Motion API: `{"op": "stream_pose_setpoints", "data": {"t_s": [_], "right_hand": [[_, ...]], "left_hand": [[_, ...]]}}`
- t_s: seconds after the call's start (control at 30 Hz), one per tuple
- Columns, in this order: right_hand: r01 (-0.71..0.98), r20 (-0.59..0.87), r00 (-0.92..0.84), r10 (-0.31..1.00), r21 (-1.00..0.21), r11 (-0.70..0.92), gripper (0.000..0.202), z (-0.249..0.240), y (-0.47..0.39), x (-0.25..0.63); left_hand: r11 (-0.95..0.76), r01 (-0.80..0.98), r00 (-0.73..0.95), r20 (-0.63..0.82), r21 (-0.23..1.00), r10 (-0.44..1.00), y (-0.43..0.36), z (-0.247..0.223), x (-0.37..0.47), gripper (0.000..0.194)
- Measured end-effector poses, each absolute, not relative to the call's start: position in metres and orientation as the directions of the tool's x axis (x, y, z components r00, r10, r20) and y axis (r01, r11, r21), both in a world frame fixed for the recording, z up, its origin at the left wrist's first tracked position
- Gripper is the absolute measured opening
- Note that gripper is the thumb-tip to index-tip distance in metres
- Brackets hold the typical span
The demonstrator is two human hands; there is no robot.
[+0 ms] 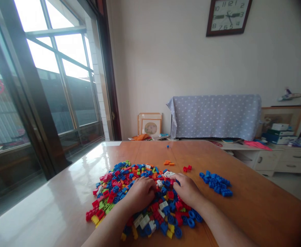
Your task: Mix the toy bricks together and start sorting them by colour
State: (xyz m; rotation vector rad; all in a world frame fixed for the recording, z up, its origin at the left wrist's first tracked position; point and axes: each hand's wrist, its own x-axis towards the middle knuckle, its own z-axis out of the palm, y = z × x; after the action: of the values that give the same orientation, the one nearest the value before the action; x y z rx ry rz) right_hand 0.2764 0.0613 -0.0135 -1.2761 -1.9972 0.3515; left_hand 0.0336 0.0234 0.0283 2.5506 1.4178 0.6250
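A large heap of mixed toy building bricks (163, 206) in red, blue, white, yellow, green and orange spreads over the wooden table. My left hand (143, 192) rests on the middle of the heap, its fingers curled down among the bricks; anything inside them is hidden. On the heap's right side lies my right hand (185, 189), pointing left, with thumb and index finger apart. Its fingertips are close to several white bricks (169, 174) and touch the heap. Blue bricks with round wheel-like pieces (190, 223) lie below it.
A separate group of blue bricks (217, 183) is to the right. Small groups of red bricks (187, 168) and orange bricks (169, 163) lie beyond the heap, with one small blue piece (168, 146) near the far edge of the table (258, 206).
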Motion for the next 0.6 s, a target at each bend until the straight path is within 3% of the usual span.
{"op": "stream_pose_setpoints", "data": {"t_s": [0.27, 0.6], "right_hand": [[0.625, 0.429, -0.273, 0.861, -0.601, 0.497, 0.023, -0.01, 0.0593, 0.2701], [0.613, 0.459, -0.25, 0.852, -0.606, 0.506, 0.026, -0.0087, 0.0569, 0.269]], "left_hand": [[-0.526, 0.777, 0.47, 0.237, 0.346, 0.85, 0.021, 0.032, 0.034, 0.028], [-0.541, 0.73, 0.44, 0.32, 0.417, 0.839, 0.0193, 0.0353, 0.0339, 0.023]]}}
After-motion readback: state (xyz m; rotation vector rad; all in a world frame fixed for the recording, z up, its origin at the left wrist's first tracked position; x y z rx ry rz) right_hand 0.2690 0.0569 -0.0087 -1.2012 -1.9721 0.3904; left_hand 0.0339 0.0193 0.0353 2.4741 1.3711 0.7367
